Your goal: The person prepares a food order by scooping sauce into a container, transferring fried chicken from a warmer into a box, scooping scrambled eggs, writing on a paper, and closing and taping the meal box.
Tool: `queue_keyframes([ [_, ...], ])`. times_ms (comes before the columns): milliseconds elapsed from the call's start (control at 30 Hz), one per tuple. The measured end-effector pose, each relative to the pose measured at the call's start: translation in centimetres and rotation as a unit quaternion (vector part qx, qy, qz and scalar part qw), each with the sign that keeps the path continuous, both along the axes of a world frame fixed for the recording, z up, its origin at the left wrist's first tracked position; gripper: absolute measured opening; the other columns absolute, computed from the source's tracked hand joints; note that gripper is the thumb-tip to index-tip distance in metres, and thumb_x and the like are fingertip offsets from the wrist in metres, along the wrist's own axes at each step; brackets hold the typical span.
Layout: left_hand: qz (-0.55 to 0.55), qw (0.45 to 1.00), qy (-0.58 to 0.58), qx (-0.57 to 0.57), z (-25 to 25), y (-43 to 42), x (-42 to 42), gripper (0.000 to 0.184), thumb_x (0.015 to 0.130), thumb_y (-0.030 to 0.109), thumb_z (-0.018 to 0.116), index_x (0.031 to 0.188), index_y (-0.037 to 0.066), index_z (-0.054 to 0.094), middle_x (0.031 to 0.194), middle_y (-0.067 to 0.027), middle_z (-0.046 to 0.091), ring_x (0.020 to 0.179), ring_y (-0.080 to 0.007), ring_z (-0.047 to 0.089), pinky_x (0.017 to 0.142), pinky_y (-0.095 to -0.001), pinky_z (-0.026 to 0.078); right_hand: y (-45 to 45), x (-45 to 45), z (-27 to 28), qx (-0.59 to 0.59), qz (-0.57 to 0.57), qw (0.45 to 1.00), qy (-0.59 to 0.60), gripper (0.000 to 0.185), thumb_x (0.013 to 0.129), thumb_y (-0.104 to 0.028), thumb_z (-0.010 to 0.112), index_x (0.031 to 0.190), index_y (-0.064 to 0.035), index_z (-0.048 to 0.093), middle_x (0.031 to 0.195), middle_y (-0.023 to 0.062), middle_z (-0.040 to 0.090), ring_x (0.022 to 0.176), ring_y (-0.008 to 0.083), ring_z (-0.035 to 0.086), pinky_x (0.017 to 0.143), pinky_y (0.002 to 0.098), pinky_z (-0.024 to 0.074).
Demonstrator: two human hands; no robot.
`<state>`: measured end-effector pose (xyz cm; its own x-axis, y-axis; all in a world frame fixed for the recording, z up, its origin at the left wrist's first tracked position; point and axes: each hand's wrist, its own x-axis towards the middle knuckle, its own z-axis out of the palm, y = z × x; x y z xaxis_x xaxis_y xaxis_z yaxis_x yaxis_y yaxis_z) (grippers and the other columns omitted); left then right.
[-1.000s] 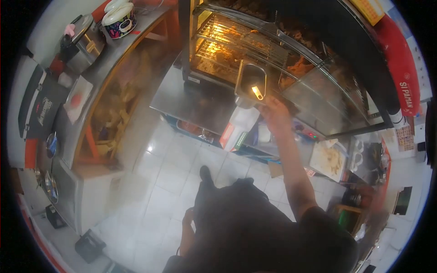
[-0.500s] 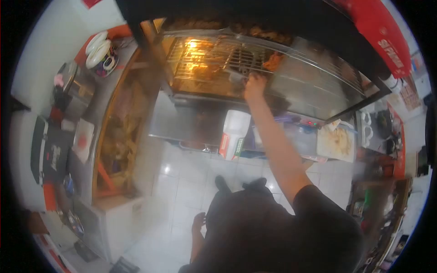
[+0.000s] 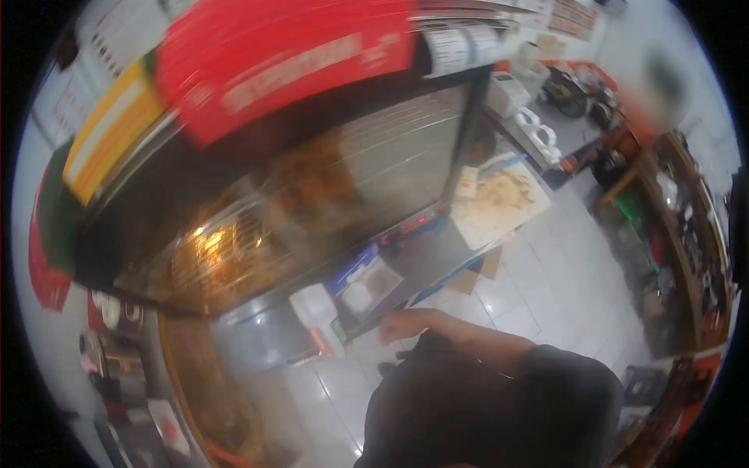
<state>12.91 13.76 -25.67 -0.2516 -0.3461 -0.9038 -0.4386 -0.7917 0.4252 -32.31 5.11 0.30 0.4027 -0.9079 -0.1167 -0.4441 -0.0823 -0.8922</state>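
My right hand [image 3: 407,324] is low in front of my body, close to the counter's front edge. Its fingers look blurred, and no object shows in it. A white bottle-shaped container [image 3: 317,310] with a red and green label lies on the steel counter [image 3: 248,337], a little left of the hand. Beside it is a tray [image 3: 370,287] with white items. Above stands the lit glass display cabinet [image 3: 226,253], with wire racks and blurred brown food inside. My left hand is out of view.
A white board [image 3: 503,199] with pale, crumb-like food rests at the counter's right end. Further right stands a wooden shelf [image 3: 677,226] holding many items. A red cloth [image 3: 289,58] and a yellow one [image 3: 117,129] cover the cabinet top. White floor tiles [image 3: 562,261] show between counter and shelf.
My right hand has come out of the cabinet and down toward my body; the metal container is no longer in it. The view has swung to the right, and my left hand has left it.
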Motion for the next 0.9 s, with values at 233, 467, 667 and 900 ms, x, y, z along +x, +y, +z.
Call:
queue_keyframes([
  [233,-0.038,0.998,-0.028,-0.04,3.7,-5.5,-9.8,0.046,0.097,0.025,0.057,0.138,0.005,0.051,0.122,-0.0131,0.066,0.109,-0.0278,0.065,0.087,-0.043,0.053,8.6,-24.7,0.6,-0.086,-0.347,0.929,0.094,0.016,0.083,-0.018,0.061,0.087,-0.0072,0.072,0.083,0.0138,0.07,0.079,0.0299,0.068,0.072,0.042,0.0527],
  [467,-0.024,0.996,-0.049,-0.066,7.8,-4.8,-16.6,0.047,0.099,0.024,0.054,0.14,0.003,0.048,0.124,-0.0144,0.065,0.112,-0.0285,0.064,0.09,-0.044,0.052,1.2,-44.3,2.0,-0.151,-0.602,0.778,0.1,0.013,0.082,-0.007,0.06,0.088,-0.002,0.07,0.09,0.0217,0.07,0.096,0.0391,0.067,0.082,0.0474,0.0529],
  [667,-0.149,0.972,-0.017,-0.183,10.8,-1.8,-20.2,0.048,0.1,0.021,0.052,0.144,0.002,0.044,0.125,-0.0173,0.065,0.112,-0.0295,0.064,0.091,-0.0445,0.051,-9.3,-46.8,-1.0,-0.023,-0.445,0.869,0.216,0.02,0.084,-0.005,0.059,0.099,-0.0048,0.074,0.106,0.0232,0.07,0.099,0.0413,0.068,0.085,0.0498,0.0549],
  [900,0.041,0.985,-0.1,-0.132,10.7,4.0,-22.8,0.043,0.097,0.01,0.056,0.139,0.002,0.051,0.11,-0.0162,0.071,0.098,-0.0274,0.07,0.084,-0.0391,0.054,-13.1,-47.6,-3.6,-0.003,-0.316,0.883,0.348,0.022,0.089,-0.013,0.057,0.101,-0.0074,0.075,0.107,0.0186,0.072,0.099,0.0375,0.07,0.082,0.0456,0.0574],
])
